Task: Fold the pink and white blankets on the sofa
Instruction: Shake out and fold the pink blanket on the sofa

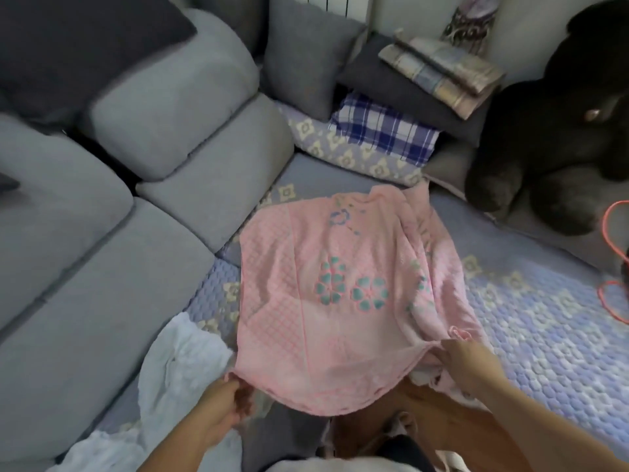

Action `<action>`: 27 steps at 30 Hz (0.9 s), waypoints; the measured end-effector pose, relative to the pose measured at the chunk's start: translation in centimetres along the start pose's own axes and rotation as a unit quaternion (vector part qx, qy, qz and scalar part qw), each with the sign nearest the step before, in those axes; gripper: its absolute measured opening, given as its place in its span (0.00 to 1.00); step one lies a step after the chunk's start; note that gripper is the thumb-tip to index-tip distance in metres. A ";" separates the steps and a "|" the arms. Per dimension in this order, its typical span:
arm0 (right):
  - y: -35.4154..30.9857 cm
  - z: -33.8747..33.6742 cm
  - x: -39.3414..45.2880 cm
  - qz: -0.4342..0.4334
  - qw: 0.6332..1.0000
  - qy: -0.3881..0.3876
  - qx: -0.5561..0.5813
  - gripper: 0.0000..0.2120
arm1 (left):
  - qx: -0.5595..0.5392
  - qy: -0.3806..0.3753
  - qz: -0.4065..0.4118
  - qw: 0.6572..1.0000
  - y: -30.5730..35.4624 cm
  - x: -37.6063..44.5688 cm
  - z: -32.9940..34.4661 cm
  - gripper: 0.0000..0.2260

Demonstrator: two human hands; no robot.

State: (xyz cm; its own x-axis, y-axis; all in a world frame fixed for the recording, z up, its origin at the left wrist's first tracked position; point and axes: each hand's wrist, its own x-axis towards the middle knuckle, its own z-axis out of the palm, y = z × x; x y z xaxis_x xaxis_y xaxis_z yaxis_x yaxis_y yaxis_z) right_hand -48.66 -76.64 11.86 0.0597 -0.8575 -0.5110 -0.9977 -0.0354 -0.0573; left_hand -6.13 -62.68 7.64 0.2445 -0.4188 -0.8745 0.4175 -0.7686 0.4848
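Observation:
A pink blanket (340, 284) with teal flower prints lies spread over the sofa seat, its right side bunched into folds. My left hand (224, 408) pinches its near left corner. At the near right edge, my right hand (466, 364) grips a gathered bit of the pink cloth. A white blanket (180, 369) lies crumpled to the left of the pink one, partly under it and running down toward me.
The grey sofa (112, 267) wraps round the left with back cushions (170, 110). A lilac quilted cover (544, 335) lines the seat. Folded cloths, among them a blue plaid one (384, 131), are stacked at the back. A large black plush toy (558, 131) sits at right beside an orange cord (612, 253).

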 end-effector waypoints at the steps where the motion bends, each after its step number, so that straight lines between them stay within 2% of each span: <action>1: -0.5 -2.5 1.0 0.029 0.998 0.017 0.051 0.27 | 0.019 0.019 0.033 0.999 3.7 0.6 1.4 0.08; 3: -1.8 -9.5 3.0 0.070 0.985 0.093 0.126 0.25 | 0.036 0.052 0.122 0.991 14.9 -0.8 5.1 0.10; 5: -2.4 -17.4 4.5 0.096 0.955 0.235 0.154 0.25 | 0.015 0.068 0.266 0.961 26.6 -6.0 8.6 0.10; 7: -2.6 -24.5 4.6 0.108 0.902 0.364 0.205 0.28 | -0.120 -0.010 0.407 0.905 35.5 -13.2 11.4 0.09; 9: -2.6 -30.2 3.4 0.121 0.843 0.462 0.246 0.29 | -0.199 -0.112 0.497 0.837 39.7 -19.7 12.9 0.12; 11: -2.7 -34.3 2.2 0.128 0.779 0.528 0.313 0.28 | -0.203 -0.121 0.537 0.810 41.9 -23.8 13.8 0.15; 13: -3.5 -37.8 0.9 0.121 0.745 0.558 0.344 0.28 | -0.204 -0.108 0.549 0.803 44.0 -26.2 13.8 0.10; 16: -5.2 -42.9 -0.7 0.079 0.766 0.543 0.336 0.28 | -0.276 -0.070 0.488 0.825 47.5 -28.1 12.5 0.09; 17: -6.0 -44.6 -1.6 0.062 0.764 0.544 0.342 0.27 | -0.282 -0.067 0.489 0.823 48.5 -28.9 12.0 0.10; 18: -6.7 -46.4 -2.6 0.043 0.755 0.551 0.354 0.27 | -0.291 -0.068 0.510 0.806 49.2 -30.1 11.7 0.11; 20: -7.5 -49.8 -4.4 0.023 0.698 0.602 0.387 0.26 | -0.331 -0.066 0.584 0.738 50.8 -33.3 11.4 0.11; 23: -8.1 -51.9 -6.5 -0.011 0.576 0.681 0.451 0.23 | -0.346 0.021 0.711 0.612 50.9 -36.5 11.3 0.12; 24: -8.8 -52.1 -6.8 -0.025 0.555 0.686 0.470 0.22 | -0.316 0.034 0.744 0.588 50.6 -36.1 11.4 0.12; 25: -9.5 -52.2 -6.7 -0.041 0.580 0.673 0.456 0.22 | -0.249 0.031 0.749 0.614 50.6 -35.1 11.4 0.10; 26: -9.8 -52.0 -5.8 -0.050 0.656 0.635 0.404 0.22 | -0.121 0.111 0.732 0.662 50.2 -33.8 11.6 0.09; 27: -10.2 -51.4 -5.6 -0.039 0.746 0.569 0.345 0.22 | -0.044 0.146 0.664 0.732 50.4 -32.2 11.5 0.11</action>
State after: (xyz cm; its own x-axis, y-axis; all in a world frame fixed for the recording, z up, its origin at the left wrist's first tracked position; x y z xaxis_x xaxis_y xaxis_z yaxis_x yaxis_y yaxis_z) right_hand -40.44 -97.86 59.34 -0.3397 -0.7610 0.5527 -0.7158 -0.1720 -0.6768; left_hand -3.00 -93.50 60.07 0.6571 -0.6377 0.4020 -0.3054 0.2624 0.9154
